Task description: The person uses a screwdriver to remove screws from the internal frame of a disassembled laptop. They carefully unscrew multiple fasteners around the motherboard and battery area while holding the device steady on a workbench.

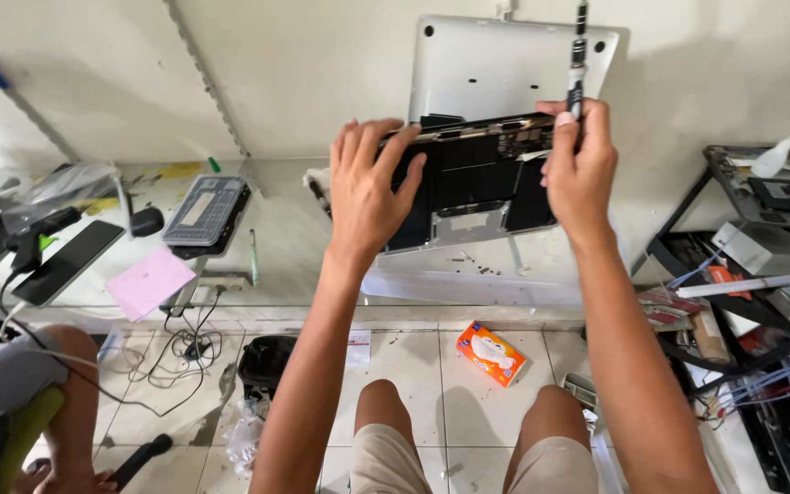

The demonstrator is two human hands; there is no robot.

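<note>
An opened silver laptop (473, 197) lies bottom-up on the glass counter (294, 247), its black battery cells and board exposed. Its removed bottom cover (496, 64) leans against the wall behind it. My left hand (368, 187) rests flat with spread fingers on the laptop's left side. My right hand (580, 169) grips a slim black screwdriver (578, 59) upright, tip down at the laptop's far right corner near the board. Small screws (477, 265) lie loose on the counter just in front of the laptop.
A keypad terminal (205, 210), a pink paper (148, 282), a dark phone (68, 263) and cables sit left on the counter. A cluttered black rack (761, 229) stands right. Below, an orange box (491, 353) and black bag (265, 364) lie on the tiled floor. Another person's leg (11, 393) is at left.
</note>
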